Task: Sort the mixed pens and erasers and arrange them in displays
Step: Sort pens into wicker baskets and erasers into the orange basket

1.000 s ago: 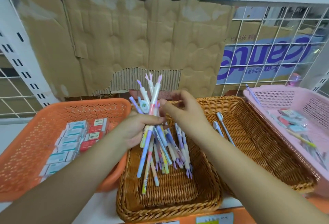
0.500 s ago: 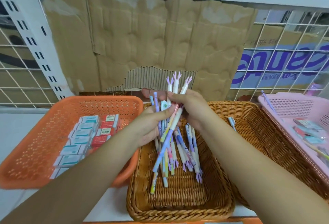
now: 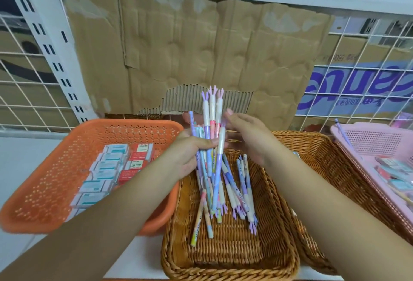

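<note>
Several pastel antler-topped pens stand gripped in the left hand over the brown wicker basket, right hand loose-fingered at three o'clock, seemingly squaring them; next, lay them aligned.

A creased cardboard sheet covers the far wall, its lower edge torn to bare corrugation. Far left stands a white slotted upright by the left wire grid. Far right, the right wire grid fronts a purple-lettered box.
</note>
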